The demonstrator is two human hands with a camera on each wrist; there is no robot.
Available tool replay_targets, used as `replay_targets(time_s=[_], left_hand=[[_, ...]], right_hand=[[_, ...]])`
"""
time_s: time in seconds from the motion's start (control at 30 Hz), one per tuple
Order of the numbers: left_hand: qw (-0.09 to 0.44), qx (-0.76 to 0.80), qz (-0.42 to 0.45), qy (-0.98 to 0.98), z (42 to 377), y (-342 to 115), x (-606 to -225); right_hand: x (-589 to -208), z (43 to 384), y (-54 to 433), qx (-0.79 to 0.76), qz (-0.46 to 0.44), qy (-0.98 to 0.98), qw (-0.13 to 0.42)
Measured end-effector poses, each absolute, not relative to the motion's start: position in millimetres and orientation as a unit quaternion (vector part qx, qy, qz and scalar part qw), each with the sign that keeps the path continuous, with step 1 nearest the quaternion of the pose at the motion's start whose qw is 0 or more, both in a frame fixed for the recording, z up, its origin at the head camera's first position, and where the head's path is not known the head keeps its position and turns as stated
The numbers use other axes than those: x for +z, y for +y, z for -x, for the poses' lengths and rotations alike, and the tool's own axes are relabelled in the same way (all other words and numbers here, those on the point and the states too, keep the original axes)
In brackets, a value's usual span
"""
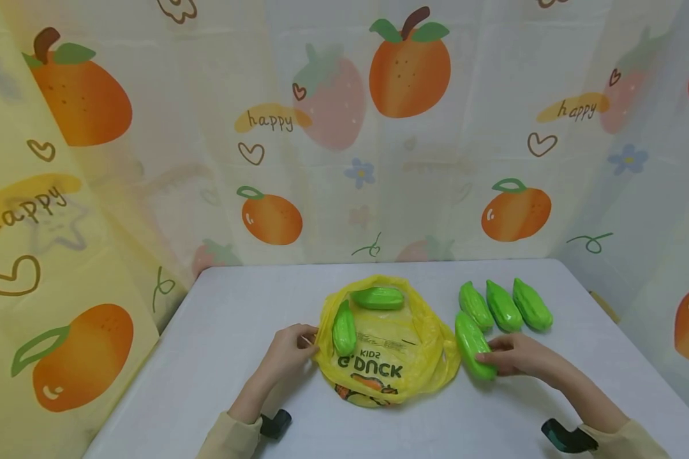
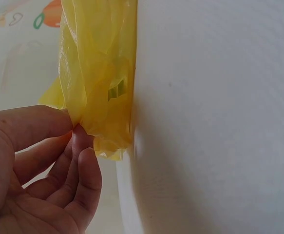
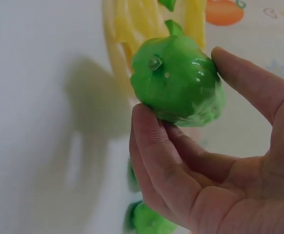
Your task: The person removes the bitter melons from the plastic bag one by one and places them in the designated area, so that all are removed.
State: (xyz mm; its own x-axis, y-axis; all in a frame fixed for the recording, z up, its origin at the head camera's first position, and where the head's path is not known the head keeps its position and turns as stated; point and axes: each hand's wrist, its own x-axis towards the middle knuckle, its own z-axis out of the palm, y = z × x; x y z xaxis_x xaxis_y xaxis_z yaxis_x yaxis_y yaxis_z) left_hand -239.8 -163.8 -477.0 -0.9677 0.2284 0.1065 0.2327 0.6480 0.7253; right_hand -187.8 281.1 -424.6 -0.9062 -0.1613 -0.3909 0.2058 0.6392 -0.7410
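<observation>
A yellow plastic bag (image 1: pixel 373 376) with duck print lies on the table, its mouth spread wide. My left hand (image 1: pixel 289 350) pinches its left rim between thumb and fingertips; the left wrist view shows the thin film (image 2: pixel 98 73) gathered there. Inside the bag are two glossy green toy gourds, one lying across the back (image 1: pixel 377 298) and one along the left side (image 1: pixel 344 331). Just right of the bag, my right hand (image 1: pixel 517 354) holds another ridged green toy gourd (image 3: pixel 178 80), thumb on one side and fingers on the other.
Behind my right hand, three more green toy gourds (image 1: pixel 501 306) lie in a row on the white table (image 1: pixel 235 299). A fruit-printed curtain (image 1: pixel 333 178) rises at the back and both sides.
</observation>
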Motion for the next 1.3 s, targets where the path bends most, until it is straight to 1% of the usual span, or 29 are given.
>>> replay_targets(time_s=[0.6, 1.3], left_hand=[[0.002, -0.403, 0.127, -0.906, 238, -163, -475], [0.000, -0.400, 0.129, -0.907, 239, -164, -477]], right_hand=[[-432, 178, 303, -0.383, -0.048, 0.886, 0.256], [-436, 175, 314, -0.361, -0.073, 0.889, 0.271]])
